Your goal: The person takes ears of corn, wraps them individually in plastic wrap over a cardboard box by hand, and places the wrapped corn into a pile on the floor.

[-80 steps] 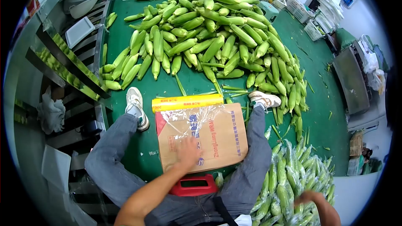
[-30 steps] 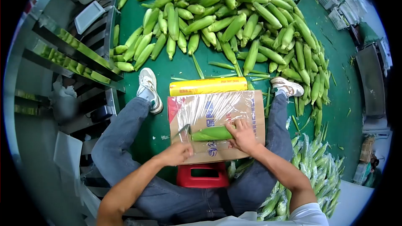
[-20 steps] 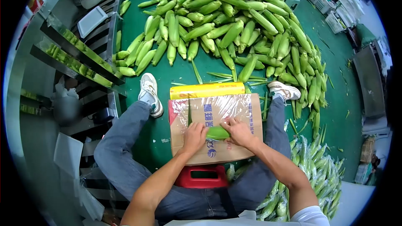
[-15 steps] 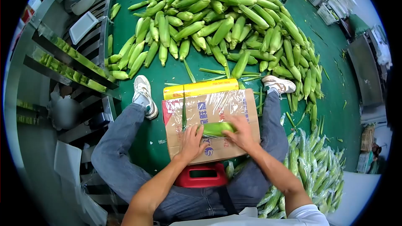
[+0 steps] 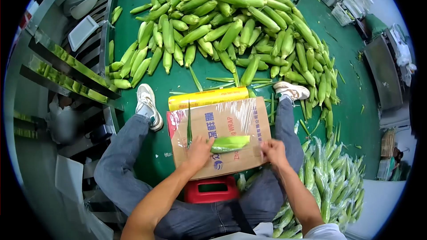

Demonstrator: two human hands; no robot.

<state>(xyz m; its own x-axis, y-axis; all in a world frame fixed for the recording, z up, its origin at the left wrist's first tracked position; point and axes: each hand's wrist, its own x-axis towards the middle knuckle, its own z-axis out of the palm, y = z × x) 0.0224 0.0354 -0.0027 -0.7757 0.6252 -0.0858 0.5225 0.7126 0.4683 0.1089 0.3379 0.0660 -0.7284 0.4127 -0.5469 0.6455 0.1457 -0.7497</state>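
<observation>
An ear of corn [image 5: 230,144] in its green husk lies crosswise on a printed cardboard box [image 5: 195,126]. My left hand [image 5: 199,153] is closed around the ear's left end. To the right of the ear, apart from it, my right hand [image 5: 273,152] is held over the box's right edge with its fingers curled in a pinch; what they hold, if anything, is too small to make out. Clear film shines on the box top. Along the far side of the box sits a yellow roll of cling wrap [image 5: 209,98]. One narrow green leaf [image 5: 189,124] lies left of the ear.
A large heap of unwrapped corn [image 5: 222,22] covers the green floor ahead. By my right leg is a pile of film-wrapped corn [image 5: 331,182]. A red stool [image 5: 191,192] shows between my thighs. Metal racks [image 5: 66,64] stand at the left.
My right hand has come off the ear and moved right, its fingers now curled. My left hand stays at the ear's left end. The whole view has shifted slightly.
</observation>
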